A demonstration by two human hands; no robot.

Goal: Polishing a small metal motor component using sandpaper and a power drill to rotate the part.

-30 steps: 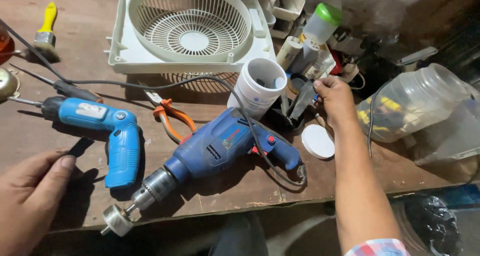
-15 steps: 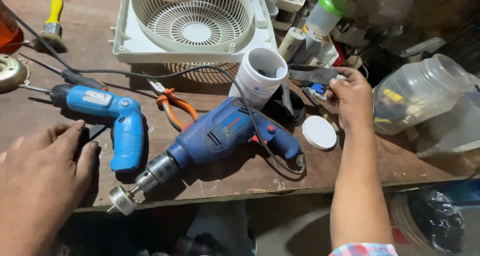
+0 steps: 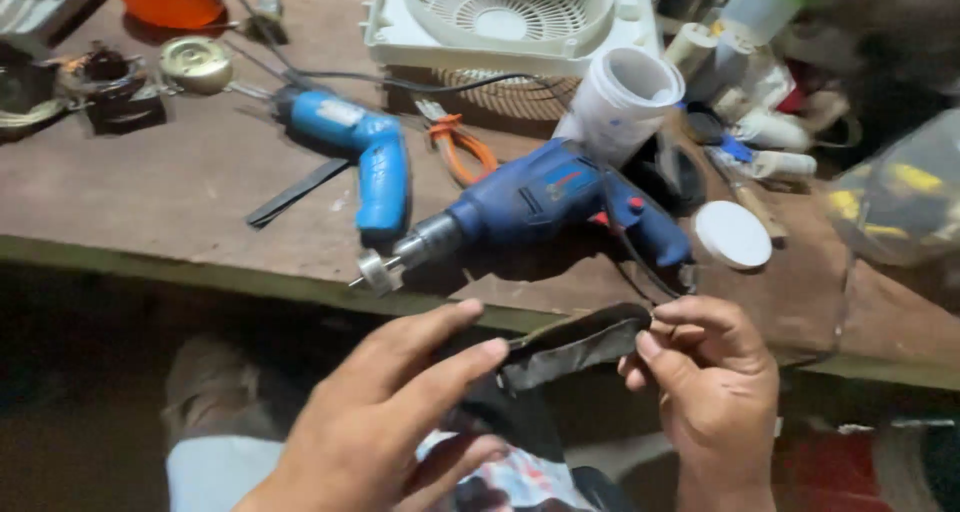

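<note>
Keep your right hand (image 3: 715, 387) pinched tight on the far end of the dark strip (image 3: 570, 347), maybe rubber, held near you below the bench (image 3: 200, 192), and close your open left hand (image 3: 385, 412) fingers on its other end.

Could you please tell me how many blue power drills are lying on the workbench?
2: a light blue drill left of centre, and a darker blue corded drill beside it at centre. Clutter at the back right could hide others.

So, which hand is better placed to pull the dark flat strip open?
The right hand: it pinches the end of the dark flat strip between thumb and forefinger. The left hand touches the other end only with open fingers.
</note>
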